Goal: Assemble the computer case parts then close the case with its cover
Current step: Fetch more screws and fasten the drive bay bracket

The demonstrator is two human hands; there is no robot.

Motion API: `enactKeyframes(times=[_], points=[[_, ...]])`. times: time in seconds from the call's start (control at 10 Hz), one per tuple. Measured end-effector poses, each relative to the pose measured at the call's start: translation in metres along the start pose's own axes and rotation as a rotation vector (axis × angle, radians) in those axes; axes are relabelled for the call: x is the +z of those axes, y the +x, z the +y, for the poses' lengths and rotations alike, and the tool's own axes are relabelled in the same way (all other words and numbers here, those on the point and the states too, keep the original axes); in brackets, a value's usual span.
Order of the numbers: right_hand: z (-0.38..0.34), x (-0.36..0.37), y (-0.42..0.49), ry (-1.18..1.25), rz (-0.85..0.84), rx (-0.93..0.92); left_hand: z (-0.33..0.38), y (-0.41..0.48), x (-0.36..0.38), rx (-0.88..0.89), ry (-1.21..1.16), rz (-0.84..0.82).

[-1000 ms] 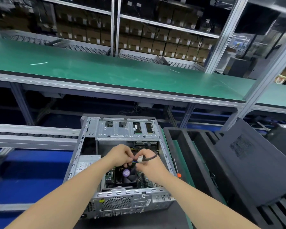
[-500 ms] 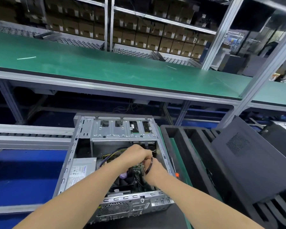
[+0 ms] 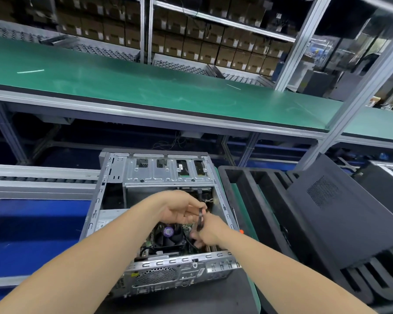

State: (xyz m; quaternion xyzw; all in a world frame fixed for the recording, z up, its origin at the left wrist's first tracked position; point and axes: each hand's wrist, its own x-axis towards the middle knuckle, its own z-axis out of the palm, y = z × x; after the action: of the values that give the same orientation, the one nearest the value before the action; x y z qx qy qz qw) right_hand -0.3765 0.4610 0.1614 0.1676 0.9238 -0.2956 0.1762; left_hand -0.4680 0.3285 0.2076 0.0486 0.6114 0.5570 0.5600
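Computer case [image 3: 154, 277] lies open on its side on the dark surface [image 3: 225, 295] right in front of the person, with its rear wall nearest and its drive cage [image 3: 168, 175] at the far end. A second ago both hands were bunched together above the CPU fan [image 3: 168, 232], working a white plug on a short lead. Since then they have pushed deeper and toward the right wall of the case, and now they have drawn apart. The left hand [image 3: 182, 209] sits higher, its grip pinching the upper end of the black cable [image 3: 200, 219], which bows in a tight loop between the two hands. The right hand [image 3: 210, 233] has dropped toward the board beside the fan. Its grip is curled downward and seems to pinch the cable's lower end, though its fingertips are partly hidden. The white plug is no longer in sight, so I can't tell whether it is seated.

From where I stand this looks like the lead being routed and pressed home on the board, so the inside work is not finished. The side cover [image 3: 340, 214] is well apart from the case, leaning on the black foam tray [image 3: 243, 184] to the right, so closing has not begun. An orange-tipped tool [image 3: 241, 231] lies just beside the case's right wall.
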Motion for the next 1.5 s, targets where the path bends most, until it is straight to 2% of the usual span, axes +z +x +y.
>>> enactKeyframes(times=[0.1, 0.2, 0.3, 0.4, 0.5, 0.6, 0.7, 0.8, 0.9, 1.0, 1.1, 1.2, 1.3, 1.4, 1.5], points=[[-0.003, -0.001, -0.001, 0.035, 0.022, 0.036, 0.005, -0.005, -0.003, -0.016, -0.091, -0.022], [-0.003, 0.0, 0.006, -0.051, 0.144, 0.067, 0.007, -0.005, -0.001, -0.033, -0.181, -0.017], [-0.004, 0.002, 0.014, -0.175, 0.172, 0.046, 0.009, -0.002, 0.0, -0.045, -0.302, -0.005], [-0.002, 0.004, 0.018, -0.24, 0.18, 0.037, 0.012, 0.002, -0.002, -0.052, -0.276, 0.026], [-0.002, 0.008, 0.022, -0.237, 0.25, 0.059, 0.014, 0.002, -0.004, -0.077, -0.082, 0.066], [0.003, 0.005, 0.024, -0.203, 0.301, 0.049, 0.011, 0.0, -0.01, -0.116, -0.029, 0.008], [-0.005, -0.002, 0.025, -0.321, 0.311, -0.129, 0.009, 0.0, -0.01, -0.115, -0.116, -0.095], [-0.013, 0.004, 0.031, 0.385, 0.396, -0.012, 0.015, 0.0, -0.007, -0.072, -0.084, -0.09], [-0.011, 0.003, 0.021, 0.163, 0.259, 0.011, 0.017, 0.003, -0.009, -0.048, 0.038, -0.034], [-0.011, 0.001, 0.021, 0.303, 0.231, 0.152, 0.008, 0.006, -0.013, -0.023, 0.167, 0.052], [-0.009, 0.001, 0.026, 0.481, 0.238, 0.204, -0.007, 0.011, -0.021, 0.164, 0.42, 0.122], [-0.008, 0.0, 0.025, 0.441, 0.25, 0.202, -0.02, 0.009, -0.024, 0.371, 0.644, 0.015], [-0.012, -0.002, 0.015, 0.405, 0.286, 0.184, -0.027, 0.011, -0.026, 0.589, 0.726, 0.038], [-0.006, -0.003, 0.024, 0.262, 0.168, 0.185, -0.032, 0.013, -0.025, 0.718, 0.743, 0.103], [-0.015, -0.002, 0.017, 0.064, 0.148, 0.038, -0.032, 0.006, -0.023, 0.776, 0.719, 0.123]])
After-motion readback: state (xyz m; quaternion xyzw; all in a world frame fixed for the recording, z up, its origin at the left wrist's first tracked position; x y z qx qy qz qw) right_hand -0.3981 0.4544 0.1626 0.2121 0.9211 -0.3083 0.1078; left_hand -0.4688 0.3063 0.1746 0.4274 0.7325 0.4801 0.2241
